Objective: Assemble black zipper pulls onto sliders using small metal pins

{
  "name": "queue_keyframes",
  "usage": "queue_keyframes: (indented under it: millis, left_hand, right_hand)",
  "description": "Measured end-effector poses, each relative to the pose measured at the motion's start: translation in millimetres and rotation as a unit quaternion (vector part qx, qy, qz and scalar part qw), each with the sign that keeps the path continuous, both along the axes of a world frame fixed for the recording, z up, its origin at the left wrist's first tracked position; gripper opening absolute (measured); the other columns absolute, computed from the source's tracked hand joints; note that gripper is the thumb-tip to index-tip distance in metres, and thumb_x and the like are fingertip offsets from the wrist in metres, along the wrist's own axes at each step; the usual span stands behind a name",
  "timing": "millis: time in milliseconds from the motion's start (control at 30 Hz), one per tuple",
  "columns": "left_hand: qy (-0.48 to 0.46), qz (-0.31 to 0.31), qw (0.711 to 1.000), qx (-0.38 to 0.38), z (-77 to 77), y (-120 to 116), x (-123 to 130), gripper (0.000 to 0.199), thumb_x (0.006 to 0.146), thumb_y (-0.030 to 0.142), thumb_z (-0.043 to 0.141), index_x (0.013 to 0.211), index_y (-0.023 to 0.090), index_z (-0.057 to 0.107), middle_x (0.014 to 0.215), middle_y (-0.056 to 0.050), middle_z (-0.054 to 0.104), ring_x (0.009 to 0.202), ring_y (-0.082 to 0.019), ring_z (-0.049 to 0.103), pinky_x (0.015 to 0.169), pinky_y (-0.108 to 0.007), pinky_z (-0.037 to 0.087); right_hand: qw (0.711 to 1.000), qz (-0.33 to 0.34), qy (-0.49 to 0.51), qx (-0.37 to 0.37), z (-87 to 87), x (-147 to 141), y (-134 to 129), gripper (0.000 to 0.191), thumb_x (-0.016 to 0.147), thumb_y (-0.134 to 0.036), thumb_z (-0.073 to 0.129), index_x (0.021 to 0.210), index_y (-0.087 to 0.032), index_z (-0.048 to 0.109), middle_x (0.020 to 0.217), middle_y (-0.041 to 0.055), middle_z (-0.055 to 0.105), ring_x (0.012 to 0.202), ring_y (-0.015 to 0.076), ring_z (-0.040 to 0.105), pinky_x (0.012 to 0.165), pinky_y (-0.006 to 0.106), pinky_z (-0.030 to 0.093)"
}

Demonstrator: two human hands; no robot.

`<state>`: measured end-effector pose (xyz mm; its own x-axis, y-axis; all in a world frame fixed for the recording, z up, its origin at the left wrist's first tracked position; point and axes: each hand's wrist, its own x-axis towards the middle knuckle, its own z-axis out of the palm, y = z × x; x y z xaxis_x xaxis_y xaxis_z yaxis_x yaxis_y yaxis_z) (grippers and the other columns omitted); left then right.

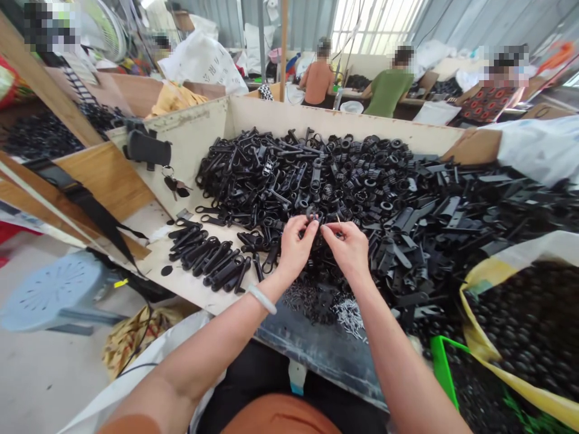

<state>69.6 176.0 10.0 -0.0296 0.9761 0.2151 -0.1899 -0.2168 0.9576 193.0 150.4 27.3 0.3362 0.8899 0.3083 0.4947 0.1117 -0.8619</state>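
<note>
My left hand [296, 246] is closed in a pinch on a small black plastic part [311, 213], mostly covered by the fingers. Close beside it, my right hand [350, 247] is also pinched; a thin bit shows at its fingertips, too small to name. Both hands are over a big heap of black plastic parts [280, 175], with ring-shaped pieces [373, 172] behind them. Below the wrists lie a pile of silver pins [350, 316] and small dark pieces [307, 301]. Left of my left hand, black handle-like pieces [212, 259] lie in a row.
Flat black pieces [420, 241] spread to the right. A sack of round black parts [534, 319] and a green crate [443, 367] stand at the right. Keys [174, 181] hang on the left board. A blue stool [54, 289] is at the left. Several people sit farther back.
</note>
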Motion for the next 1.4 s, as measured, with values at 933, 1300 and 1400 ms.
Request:
queue_keyframes:
  millis: [933, 1300, 1400]
  left_hand:
    - [-0.038, -0.195, 0.922, -0.331, 14.7, -94.3, -100.8, 0.043, 0.083, 0.038, 0.066, 0.116, 0.011, 0.066, 0.075, -0.007, 0.074, 0.058, -0.016, 0.063, 0.052, -0.024, 0.042]
    - [-0.145, -0.227, 0.852, -0.448, -8.1, -148.5, -91.1, 0.041, 0.089, 0.042, 0.065, 0.118, 0.012, 0.068, 0.089, -0.009, 0.074, 0.060, -0.011, 0.056, 0.058, -0.024, 0.038]
    - [-0.145, -0.227, 0.852, -0.449, -11.7, -152.0, -93.5, 0.044, 0.091, 0.044, 0.063, 0.122, 0.013, 0.065, 0.080, -0.006, 0.071, 0.054, -0.010, 0.054, 0.056, -0.024, 0.036]
  right_hand:
    - [0.983, 0.029, -0.178, -0.012, -16.1, 11.1, -47.8, 0.036, 0.100, -0.044, 0.050, 0.108, -0.020, 0.076, 0.095, 0.0057, 0.076, 0.068, 0.0167, 0.064, 0.066, 0.028, 0.049]
    - [0.949, 0.001, -0.288, -0.130, -56.7, -6.8, -83.1, 0.024, 0.095, -0.037, 0.055, 0.098, -0.020, 0.072, 0.093, 0.0095, 0.077, 0.074, 0.0237, 0.069, 0.063, 0.030, 0.041]
    - [0.946, -0.011, -0.295, -0.134, -50.4, 0.5, -89.6, 0.025, 0.093, -0.033, 0.055, 0.104, -0.020, 0.073, 0.095, 0.0090, 0.078, 0.073, 0.0229, 0.069, 0.065, 0.031, 0.043]
